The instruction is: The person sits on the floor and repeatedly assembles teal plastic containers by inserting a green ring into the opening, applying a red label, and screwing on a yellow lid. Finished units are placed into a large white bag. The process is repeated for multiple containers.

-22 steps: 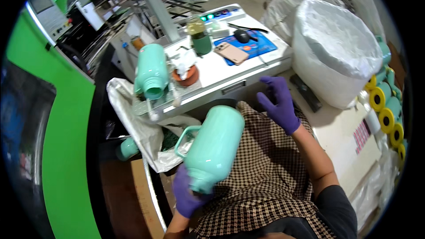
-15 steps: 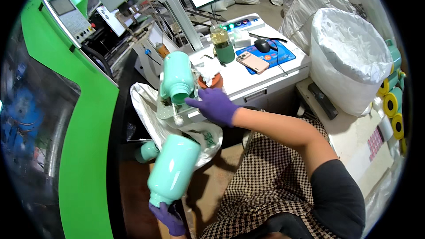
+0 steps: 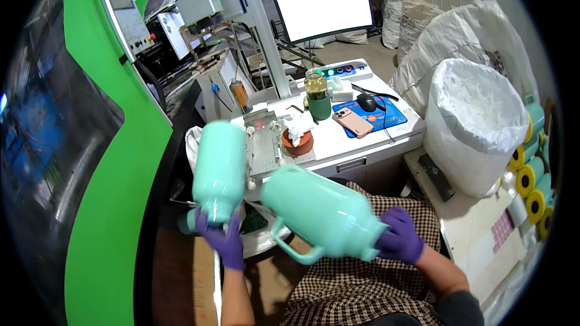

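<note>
Gloved in purple, my left hand (image 3: 226, 245) is closed on the narrow neck of a mint-green jug (image 3: 220, 160), whose wide base points up and away. A second mint-green jug (image 3: 320, 208) lies nearly level before my lap, its looped handle on the lower side. My right hand (image 3: 401, 236), also in a purple glove, is closed at that jug's mouth end; whether its fingertips reach inside is hidden. Beyond the jugs, a metal fixture plate (image 3: 261, 139) with rows of holes sits on the white workbench (image 3: 344, 162), a small red light on it.
A rust-red round pot (image 3: 298, 143) with crumpled white tissue, a glass jar (image 3: 318, 96), a phone (image 3: 353, 122) and a mouse (image 3: 366, 102) occupy the bench. The green machine panel (image 3: 115, 175) borders the left. At right stand a white sack (image 3: 471, 139) and several stacked jugs (image 3: 531, 175).
My right hand has taken the jug from the fixture and brought it back toward me and to the right. The left-hand jug has moved up and forward, closer to the fixture. The view has tilted up.
</note>
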Action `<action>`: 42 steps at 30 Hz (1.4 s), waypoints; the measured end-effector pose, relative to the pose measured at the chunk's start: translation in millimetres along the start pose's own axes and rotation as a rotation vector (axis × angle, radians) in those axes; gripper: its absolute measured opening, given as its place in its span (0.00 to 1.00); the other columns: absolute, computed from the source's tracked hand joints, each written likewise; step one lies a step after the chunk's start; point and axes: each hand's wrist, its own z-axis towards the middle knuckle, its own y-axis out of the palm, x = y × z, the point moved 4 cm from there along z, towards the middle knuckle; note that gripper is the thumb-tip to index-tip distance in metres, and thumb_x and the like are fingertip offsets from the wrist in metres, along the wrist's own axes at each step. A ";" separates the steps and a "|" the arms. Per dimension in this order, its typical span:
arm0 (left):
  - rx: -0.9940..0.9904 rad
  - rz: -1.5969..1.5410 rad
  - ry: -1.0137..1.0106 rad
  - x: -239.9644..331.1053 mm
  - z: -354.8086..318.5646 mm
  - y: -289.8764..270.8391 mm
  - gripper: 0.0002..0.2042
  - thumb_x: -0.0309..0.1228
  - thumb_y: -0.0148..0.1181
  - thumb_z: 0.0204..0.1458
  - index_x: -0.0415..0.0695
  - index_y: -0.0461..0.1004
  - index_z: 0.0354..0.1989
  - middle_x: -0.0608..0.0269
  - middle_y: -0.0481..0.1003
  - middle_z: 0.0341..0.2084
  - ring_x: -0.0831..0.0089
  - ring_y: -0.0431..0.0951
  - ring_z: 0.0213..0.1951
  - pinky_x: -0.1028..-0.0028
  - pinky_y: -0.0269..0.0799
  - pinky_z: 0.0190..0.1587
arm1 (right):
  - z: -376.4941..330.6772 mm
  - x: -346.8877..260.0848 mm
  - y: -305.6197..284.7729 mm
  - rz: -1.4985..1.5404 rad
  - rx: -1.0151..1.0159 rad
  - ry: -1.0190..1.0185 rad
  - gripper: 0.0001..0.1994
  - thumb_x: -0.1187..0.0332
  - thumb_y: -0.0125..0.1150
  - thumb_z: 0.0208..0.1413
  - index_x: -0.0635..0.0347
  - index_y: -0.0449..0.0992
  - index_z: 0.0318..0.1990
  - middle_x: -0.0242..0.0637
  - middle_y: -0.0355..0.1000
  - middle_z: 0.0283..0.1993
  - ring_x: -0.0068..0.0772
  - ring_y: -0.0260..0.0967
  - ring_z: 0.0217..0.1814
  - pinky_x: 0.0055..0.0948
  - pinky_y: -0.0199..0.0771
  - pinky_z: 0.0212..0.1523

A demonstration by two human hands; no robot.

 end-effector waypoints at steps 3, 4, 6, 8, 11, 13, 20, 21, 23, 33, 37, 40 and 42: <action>-0.186 0.183 0.111 -56.9 18.3 78.4 0.38 0.26 0.77 0.45 0.41 0.61 0.64 0.52 0.57 0.68 0.55 0.61 0.68 0.57 0.61 0.68 | -62.4 -15.7 -69.6 0.130 0.000 0.323 0.21 0.53 0.79 0.40 0.48 0.78 0.40 0.36 0.74 0.35 0.43 0.72 0.35 0.39 0.70 0.34; -0.182 0.235 0.181 -69.6 29.3 98.9 0.36 0.28 0.78 0.44 0.40 0.64 0.62 0.49 0.59 0.68 0.52 0.62 0.68 0.56 0.61 0.68 | -72.1 -23.0 -81.4 0.162 0.081 0.392 0.21 0.51 0.78 0.42 0.49 0.77 0.39 0.37 0.74 0.33 0.43 0.73 0.34 0.39 0.70 0.34; -0.179 0.290 0.252 -76.9 41.1 138.1 0.34 0.28 0.77 0.44 0.40 0.67 0.60 0.46 0.62 0.66 0.49 0.62 0.67 0.57 0.60 0.69 | -95.3 -33.7 -95.0 0.141 0.177 0.524 0.21 0.47 0.77 0.47 0.51 0.75 0.37 0.39 0.75 0.32 0.45 0.73 0.33 0.39 0.71 0.33; -0.190 0.327 0.254 -96.8 41.5 161.7 0.34 0.28 0.77 0.44 0.43 0.67 0.61 0.47 0.62 0.66 0.47 0.62 0.67 0.54 0.60 0.69 | -125.8 -41.8 -96.8 0.016 0.107 0.570 0.23 0.48 0.77 0.45 0.51 0.74 0.37 0.38 0.73 0.31 0.43 0.70 0.31 0.40 0.68 0.33; -0.159 0.386 0.192 -106.9 42.9 174.5 0.34 0.31 0.77 0.44 0.44 0.66 0.60 0.48 0.62 0.64 0.46 0.64 0.65 0.55 0.62 0.67 | -145.8 -52.0 -95.0 -0.061 0.043 0.606 0.23 0.49 0.78 0.41 0.50 0.74 0.37 0.36 0.70 0.30 0.42 0.66 0.30 0.40 0.64 0.33; -0.163 0.435 0.040 -109.8 44.8 178.6 0.34 0.34 0.77 0.44 0.44 0.66 0.60 0.48 0.63 0.62 0.47 0.66 0.64 0.56 0.64 0.66 | -149.0 -51.2 -98.7 -0.087 0.051 0.619 0.22 0.50 0.78 0.40 0.50 0.74 0.35 0.34 0.68 0.28 0.40 0.65 0.28 0.39 0.63 0.32; -0.210 0.542 0.116 -109.5 55.0 165.4 0.39 0.41 0.76 0.45 0.41 0.61 0.63 0.46 0.63 0.61 0.46 0.65 0.63 0.56 0.64 0.65 | -118.6 -46.7 -80.6 -0.007 0.111 0.577 0.22 0.52 0.80 0.37 0.51 0.74 0.32 0.34 0.68 0.27 0.37 0.63 0.27 0.37 0.61 0.29; -0.228 0.546 0.103 -108.4 56.1 162.0 0.42 0.42 0.76 0.46 0.40 0.59 0.66 0.45 0.61 0.63 0.46 0.64 0.65 0.57 0.64 0.66 | -115.9 -46.4 -79.2 -0.005 0.108 0.563 0.22 0.52 0.80 0.37 0.51 0.74 0.32 0.34 0.68 0.27 0.37 0.63 0.27 0.37 0.61 0.29; -0.265 0.548 0.088 -102.0 60.6 155.5 0.47 0.44 0.76 0.46 0.37 0.54 0.71 0.42 0.58 0.66 0.45 0.62 0.67 0.58 0.62 0.68 | -109.7 -45.2 -78.3 -0.010 0.112 0.534 0.22 0.52 0.80 0.36 0.52 0.75 0.33 0.34 0.68 0.27 0.37 0.63 0.27 0.37 0.61 0.29; -1.425 -0.414 0.422 218.7 -112.1 191.5 0.49 0.49 0.79 0.41 0.35 0.62 0.69 0.42 0.65 0.65 0.48 0.66 0.66 0.57 0.58 0.70 | -49.6 -53.0 -85.0 0.337 -0.027 0.626 0.28 0.53 0.66 0.59 0.52 0.72 0.64 0.41 0.76 0.45 0.52 0.74 0.42 0.46 0.71 0.45; -1.391 -0.197 0.503 201.6 -121.1 196.0 0.42 0.41 0.74 0.42 0.38 0.63 0.66 0.50 0.68 0.58 0.58 0.71 0.59 0.59 0.70 0.60 | -96.9 -76.2 -94.2 0.153 0.227 0.642 0.33 0.50 0.61 0.62 0.52 0.64 0.71 0.49 0.72 0.52 0.51 0.72 0.53 0.47 0.71 0.56; -1.338 -0.091 0.478 165.8 -116.4 200.1 0.36 0.42 0.70 0.46 0.36 0.65 0.62 0.47 0.70 0.54 0.57 0.72 0.55 0.58 0.71 0.56 | -159.7 -80.7 -157.3 -0.163 -0.286 0.917 0.27 0.49 0.66 0.55 0.55 0.75 0.57 0.49 0.76 0.45 0.53 0.74 0.49 0.48 0.74 0.51; -1.300 -0.081 0.473 147.6 -111.1 207.8 0.33 0.42 0.68 0.49 0.35 0.67 0.59 0.45 0.71 0.51 0.56 0.72 0.52 0.58 0.71 0.54 | -230.1 -113.7 -215.0 -0.403 -0.559 1.351 0.21 0.47 0.67 0.51 0.57 0.82 0.38 0.45 0.78 0.36 0.52 0.77 0.44 0.46 0.76 0.47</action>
